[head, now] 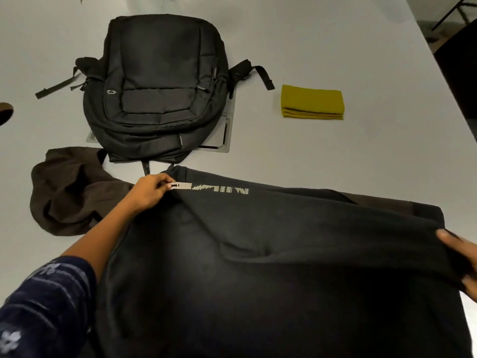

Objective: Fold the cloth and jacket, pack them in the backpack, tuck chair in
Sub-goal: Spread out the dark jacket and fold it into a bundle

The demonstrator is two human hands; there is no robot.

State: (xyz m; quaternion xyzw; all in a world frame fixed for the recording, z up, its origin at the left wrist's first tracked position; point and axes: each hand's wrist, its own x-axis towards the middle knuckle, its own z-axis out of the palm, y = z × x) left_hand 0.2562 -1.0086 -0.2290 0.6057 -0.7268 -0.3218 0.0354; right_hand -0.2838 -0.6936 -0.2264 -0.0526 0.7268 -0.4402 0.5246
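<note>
A broad, pale grey tabletop fills the view, its right edge running diagonally toward the far right corner, with dark floor and a thin black stand beyond it. Nearest the camera, a large black fabric jacket with a pale printed strip near its top edge is spread across the near part of the table, its lower part lifted off the surface. The left hand, reaching out of a dark blue patterned sleeve, pinches the jacket's top edge at the left end of that printed strip, fingers curled tight on the cloth. The right hand grips the jacket's right edge at the frame border, thumb on top and fingers tucked beneath the fabric; only part of it shows. A dark brown part of the jacket, the hood or lining, lies crumpled to the left of the black panel, and a strip of the same brown shows behind the jacket's far right corner.

Just beyond the jacket's top edge lies a black nylon backpack, flat on its back with its front pockets up and straps splayed to both sides; its near end almost touches the jacket. The backpack partly covers a grey rectangular hatch set in the table. To the right of the backpack, well apart from it, sits a mustard-yellow cloth, folded into a neat layered rectangle.
</note>
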